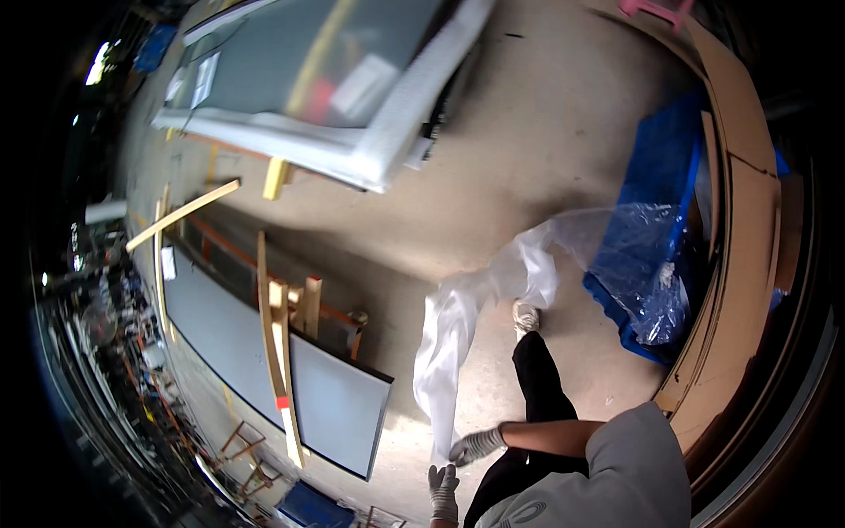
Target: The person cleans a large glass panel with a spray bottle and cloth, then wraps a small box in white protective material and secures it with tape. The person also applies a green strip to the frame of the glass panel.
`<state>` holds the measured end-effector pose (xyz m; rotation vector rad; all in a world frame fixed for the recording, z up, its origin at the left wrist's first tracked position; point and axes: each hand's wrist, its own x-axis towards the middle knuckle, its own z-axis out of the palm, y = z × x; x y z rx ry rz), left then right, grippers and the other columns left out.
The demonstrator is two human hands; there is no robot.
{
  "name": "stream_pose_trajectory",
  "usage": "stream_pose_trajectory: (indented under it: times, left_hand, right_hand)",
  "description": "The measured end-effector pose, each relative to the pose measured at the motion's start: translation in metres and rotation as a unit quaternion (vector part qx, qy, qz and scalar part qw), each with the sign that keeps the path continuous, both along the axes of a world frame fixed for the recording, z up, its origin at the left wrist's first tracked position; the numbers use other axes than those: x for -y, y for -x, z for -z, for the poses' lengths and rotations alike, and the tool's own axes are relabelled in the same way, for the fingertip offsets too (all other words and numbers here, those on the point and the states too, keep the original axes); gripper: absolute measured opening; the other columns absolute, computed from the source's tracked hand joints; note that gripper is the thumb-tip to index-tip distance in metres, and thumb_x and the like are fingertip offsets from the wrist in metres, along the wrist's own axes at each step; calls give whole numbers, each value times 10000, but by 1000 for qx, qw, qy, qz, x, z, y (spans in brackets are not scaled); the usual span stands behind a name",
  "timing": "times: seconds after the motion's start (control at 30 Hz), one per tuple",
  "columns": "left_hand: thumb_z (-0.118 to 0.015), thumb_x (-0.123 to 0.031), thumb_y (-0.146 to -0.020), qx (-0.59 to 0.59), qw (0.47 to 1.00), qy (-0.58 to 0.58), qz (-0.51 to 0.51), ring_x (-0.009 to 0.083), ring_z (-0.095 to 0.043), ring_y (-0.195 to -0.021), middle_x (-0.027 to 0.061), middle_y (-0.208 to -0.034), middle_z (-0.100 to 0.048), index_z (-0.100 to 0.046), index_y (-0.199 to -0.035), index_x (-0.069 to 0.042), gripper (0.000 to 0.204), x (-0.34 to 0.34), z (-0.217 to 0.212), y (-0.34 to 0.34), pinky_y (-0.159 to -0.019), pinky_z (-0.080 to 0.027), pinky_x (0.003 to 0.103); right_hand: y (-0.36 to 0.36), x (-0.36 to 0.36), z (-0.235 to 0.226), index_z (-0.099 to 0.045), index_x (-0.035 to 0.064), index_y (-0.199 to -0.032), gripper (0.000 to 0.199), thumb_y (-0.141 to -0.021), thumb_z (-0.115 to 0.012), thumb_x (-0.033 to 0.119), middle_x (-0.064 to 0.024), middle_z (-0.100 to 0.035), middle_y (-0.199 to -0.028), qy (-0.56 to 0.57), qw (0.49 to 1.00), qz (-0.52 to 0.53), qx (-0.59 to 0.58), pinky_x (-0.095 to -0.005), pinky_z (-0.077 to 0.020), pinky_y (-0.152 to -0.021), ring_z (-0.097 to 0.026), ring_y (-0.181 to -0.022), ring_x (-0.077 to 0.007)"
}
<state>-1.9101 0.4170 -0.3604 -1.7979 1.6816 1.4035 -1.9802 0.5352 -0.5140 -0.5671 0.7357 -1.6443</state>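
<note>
A long strip of translucent white plastic film (443,339) hangs down from the right and narrows to a gathered end at my hands. My left hand (443,495), in a striped grey glove, comes up from the lower edge with its fingers closed on that end. Just above and to the right, my gloved right hand (478,446) reaches across with curled fingertips on the film's edge. The film's far part turns clear and crumpled, lying over a blue sheet-lined bin (656,167) at the right.
Large cardboard panels (744,220) line the right side. A big glass panel with a white padded frame (383,145) stands at the upper left. Below it, a grey panel (343,409) carries wooden strips (275,343). A pink stool (660,11) shows at the top right.
</note>
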Motion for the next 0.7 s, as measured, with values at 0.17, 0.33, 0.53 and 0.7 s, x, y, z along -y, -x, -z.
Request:
stream_pose_trajectory:
  times: [0.17, 0.33, 0.53, 0.7]
  left_hand:
    - [-685, -69, -799, -96, 983, 15, -157, 187, -618, -679, 94, -880, -655, -592, -1064, 14, 293, 32, -54, -96, -599, -520, 317]
    - [-693, -153, -837, -258, 906, 118, -314, 151, -620, -649, 64, -797, -662, -638, -1002, 24, 248, 70, -103, -241, -538, -532, 285]
    - [-722, -182, -810, -307, 816, 186, -454, 138, -621, -717, 61, -845, -686, -684, -992, 24, 278, 73, -128, -497, -635, -525, 273]
    - [-732, -243, -798, -300, 744, 160, -575, 124, -594, -791, 27, -895, -682, -689, -1030, -25, 321, 34, -173, -641, -709, -481, 273]
  right_hand:
    - [-108, 42, -126, -617, 51, -1124, 395, -846, -666, 328, -20, -647, -834, 52, 981, -164, -89, -285, -475, -749, -591, -807, -145]
    - [-148, 57, -138, -532, 39, -1257, 573, -862, -620, 445, -93, -625, -1036, -318, 910, -268, -6, -291, -473, -884, -601, -906, -163]
    - [-190, 102, -124, -273, 78, -1419, 981, -758, -418, 789, -151, -395, -1400, -539, 792, -102, 268, -558, -330, -1040, -413, -1261, -319]
    - [-338, 251, -201, -270, 159, -1446, 835, -824, -304, 716, -75, -294, -1491, -424, 801, -175, 384, -537, -159, -1114, -262, -1373, -249]
